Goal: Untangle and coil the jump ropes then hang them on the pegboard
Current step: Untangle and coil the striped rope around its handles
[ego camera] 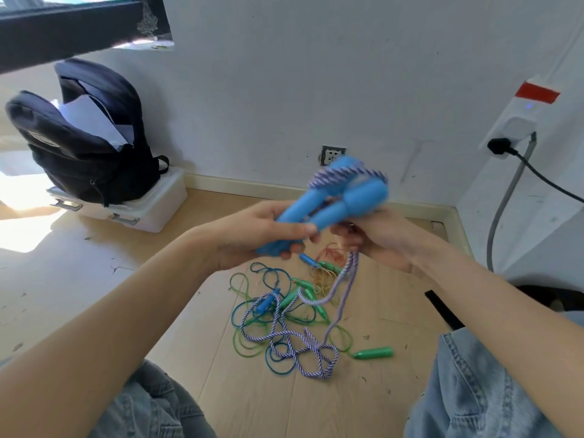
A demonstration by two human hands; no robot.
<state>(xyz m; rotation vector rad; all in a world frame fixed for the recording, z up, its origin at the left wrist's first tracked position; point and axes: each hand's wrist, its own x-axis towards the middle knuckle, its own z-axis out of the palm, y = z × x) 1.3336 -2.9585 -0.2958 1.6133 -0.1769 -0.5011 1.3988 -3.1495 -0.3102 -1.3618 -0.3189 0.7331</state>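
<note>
My left hand point(252, 235) grips the two blue handles point(331, 200) of a purple-and-white braided jump rope, held together and blurred by motion. My right hand point(382, 241) pinches that braided rope point(343, 279) just below the handles. From there the rope hangs down to a loose tangle point(303, 346) on the floor. Thin green ropes point(249, 343) and a thin blue rope point(275, 276) lie knotted with it, along with small blue handles point(267, 303) and green handles point(373, 353). An orange-yellow cord bundle point(325, 273) lies behind. No pegboard is in view.
A black backpack point(85, 137) stands open on a white plastic box point(139, 210) at the left wall. A white unit point(537, 200) with a plugged-in black cable point(543, 178) fills the right side. My denim-clad knees point(474, 390) frame the wooden floor.
</note>
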